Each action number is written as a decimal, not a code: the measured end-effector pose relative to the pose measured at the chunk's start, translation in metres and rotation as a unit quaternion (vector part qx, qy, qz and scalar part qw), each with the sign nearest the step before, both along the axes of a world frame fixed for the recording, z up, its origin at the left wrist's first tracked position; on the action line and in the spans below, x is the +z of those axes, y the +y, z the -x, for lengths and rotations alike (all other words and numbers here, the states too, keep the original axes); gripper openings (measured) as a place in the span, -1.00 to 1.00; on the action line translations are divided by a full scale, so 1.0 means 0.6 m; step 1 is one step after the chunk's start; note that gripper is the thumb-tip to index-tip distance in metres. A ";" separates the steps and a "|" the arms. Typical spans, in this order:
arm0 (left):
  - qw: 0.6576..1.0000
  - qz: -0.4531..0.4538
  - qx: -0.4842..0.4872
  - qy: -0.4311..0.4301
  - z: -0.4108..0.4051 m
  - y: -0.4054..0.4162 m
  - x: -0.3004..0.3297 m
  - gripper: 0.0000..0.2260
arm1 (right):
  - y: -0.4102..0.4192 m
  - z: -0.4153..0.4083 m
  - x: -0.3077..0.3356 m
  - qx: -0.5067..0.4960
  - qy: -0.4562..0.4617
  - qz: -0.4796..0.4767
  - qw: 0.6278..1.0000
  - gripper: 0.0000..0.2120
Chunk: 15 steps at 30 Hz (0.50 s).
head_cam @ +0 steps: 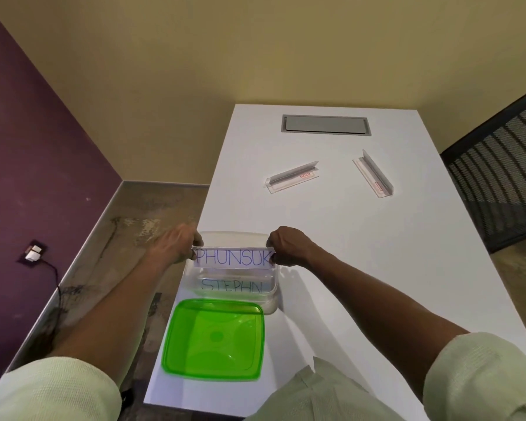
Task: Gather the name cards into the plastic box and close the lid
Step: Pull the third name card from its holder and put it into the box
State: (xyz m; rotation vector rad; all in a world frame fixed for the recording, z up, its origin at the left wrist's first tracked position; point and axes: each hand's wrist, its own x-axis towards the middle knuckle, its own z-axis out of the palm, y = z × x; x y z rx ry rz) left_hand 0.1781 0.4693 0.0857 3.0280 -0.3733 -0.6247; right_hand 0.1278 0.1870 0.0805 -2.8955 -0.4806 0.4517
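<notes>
Second card going into the box, two more to fetch.
Your left hand [176,244] and right hand [289,247] pinch the ends of the PHUNSUK card [234,257] over the open plastic box [272,294]; the STEPHN card [231,286] lies beneath your grip, two card holders [292,177] wait beyond, and the green lid [214,340] sits off, nearer you.

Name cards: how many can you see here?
4. The clear acrylic PHUNSUK card is held over the clear plastic box; the STEPHN card lies inside; two stand farther along the white table.
</notes>
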 end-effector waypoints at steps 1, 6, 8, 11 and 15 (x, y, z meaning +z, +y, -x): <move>1.000 -0.005 0.000 0.001 0.003 0.003 -0.004 -0.67 | 0.003 0.001 -0.004 0.008 -0.005 0.005 1.000 -0.77; 1.000 -0.022 -0.005 0.009 0.013 0.012 -0.024 -0.61 | 0.021 0.008 -0.023 0.062 -0.039 0.050 0.996 -0.66; 0.999 -0.044 -0.024 -0.001 0.018 0.009 -0.030 -0.62 | 0.029 0.011 -0.031 0.087 -0.051 0.074 0.992 -0.69; 0.994 -0.086 -0.062 -0.015 0.026 0.001 -0.040 -0.65 | 0.037 0.017 -0.037 0.116 -0.054 0.098 0.987 -0.75; 0.985 -0.139 -0.105 -0.017 0.036 -0.012 -0.051 -0.73 | 0.044 0.023 -0.051 0.140 -0.050 0.117 0.982 -0.77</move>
